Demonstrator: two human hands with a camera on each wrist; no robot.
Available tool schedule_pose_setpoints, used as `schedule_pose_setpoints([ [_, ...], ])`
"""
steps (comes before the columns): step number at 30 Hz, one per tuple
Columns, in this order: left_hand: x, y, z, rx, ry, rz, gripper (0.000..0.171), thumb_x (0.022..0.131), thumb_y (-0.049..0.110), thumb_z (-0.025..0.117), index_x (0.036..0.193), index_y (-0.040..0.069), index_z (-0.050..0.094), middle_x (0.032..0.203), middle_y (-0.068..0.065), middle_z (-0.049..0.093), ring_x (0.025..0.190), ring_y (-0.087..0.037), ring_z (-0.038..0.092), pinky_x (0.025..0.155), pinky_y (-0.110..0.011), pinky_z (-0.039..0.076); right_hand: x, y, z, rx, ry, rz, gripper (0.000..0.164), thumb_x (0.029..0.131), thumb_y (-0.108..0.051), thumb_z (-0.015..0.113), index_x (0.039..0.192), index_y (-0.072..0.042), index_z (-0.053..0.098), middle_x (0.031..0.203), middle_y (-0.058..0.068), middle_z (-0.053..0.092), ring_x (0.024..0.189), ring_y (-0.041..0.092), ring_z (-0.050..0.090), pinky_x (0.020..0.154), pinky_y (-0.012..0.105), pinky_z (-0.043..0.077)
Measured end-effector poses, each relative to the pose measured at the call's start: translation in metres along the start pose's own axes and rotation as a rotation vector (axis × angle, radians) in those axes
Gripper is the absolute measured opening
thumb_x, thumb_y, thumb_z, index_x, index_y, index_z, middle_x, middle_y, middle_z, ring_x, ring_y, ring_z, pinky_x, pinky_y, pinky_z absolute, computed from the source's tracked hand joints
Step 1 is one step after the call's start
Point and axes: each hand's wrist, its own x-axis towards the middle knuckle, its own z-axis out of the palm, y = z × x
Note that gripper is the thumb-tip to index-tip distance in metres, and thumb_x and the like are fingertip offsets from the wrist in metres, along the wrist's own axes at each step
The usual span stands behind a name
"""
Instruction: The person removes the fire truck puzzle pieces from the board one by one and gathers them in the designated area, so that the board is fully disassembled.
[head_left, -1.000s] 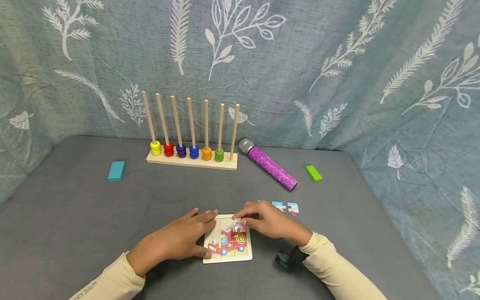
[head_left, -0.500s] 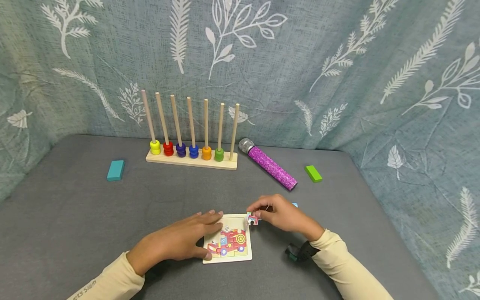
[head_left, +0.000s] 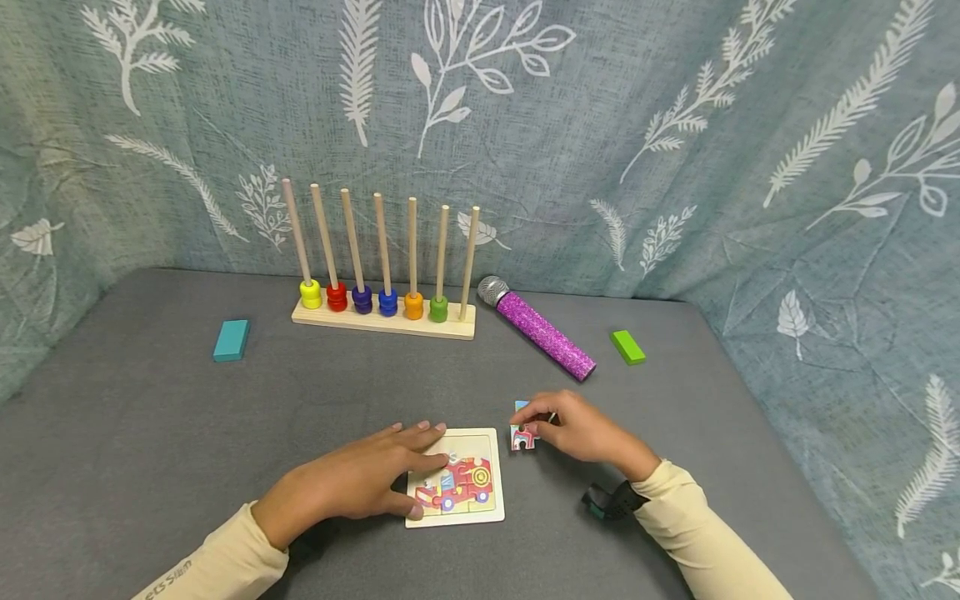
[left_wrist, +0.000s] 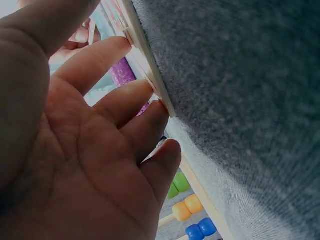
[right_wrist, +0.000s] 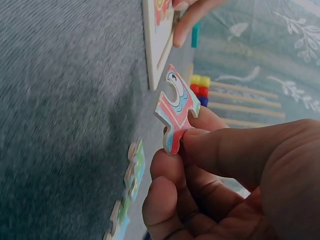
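Observation:
A wooden puzzle tray [head_left: 457, 522] lies near the table's front, its lower part filled with pieces that picture a red vehicle. My left hand [head_left: 360, 473] rests across the tray's left side, fingers spread, thumb at the lower left corner; the left wrist view shows the fingertips [left_wrist: 142, 89] against the tray. To the right of the tray, my right hand [head_left: 581, 429] pinches a red and blue puzzle piece [right_wrist: 175, 107] between thumb and fingers, above the table. Loose puzzle pieces [right_wrist: 131, 172] lie on the cloth under that hand, mostly hidden in the head view.
Behind stands a wooden peg rack [head_left: 382, 323] with coloured beads. A purple glitter microphone [head_left: 543, 335] lies right of it. A teal block [head_left: 232, 340] is at the left, a green block [head_left: 627, 347] at the right. A leaf-patterned curtain [head_left: 525, 167] hangs behind the table.
My right hand has carried the puzzle piece from above the tray rightward, off its right edge. My left hand stays on the tray, its index finger now lower across it.

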Motion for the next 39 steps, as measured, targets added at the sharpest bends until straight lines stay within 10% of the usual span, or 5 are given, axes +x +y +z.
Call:
schedule_pose_setpoints([
  [39,-0.001,-0.002,0.004,0.031,0.013,-0.009,0.074,0.084,0.036,0.075,0.142,0.000,0.048,0.155,-0.011,0.032,0.142,-0.030,0.027,0.113,-0.054,0.021,-0.002,0.016,-0.001,-0.028,-0.042,0.033,0.016,0.090,0.004,0.061,0.101,0.000,0.073,0.093,0.002,0.068,0.081,0.005,0.055,0.071,0.024,0.049],
])
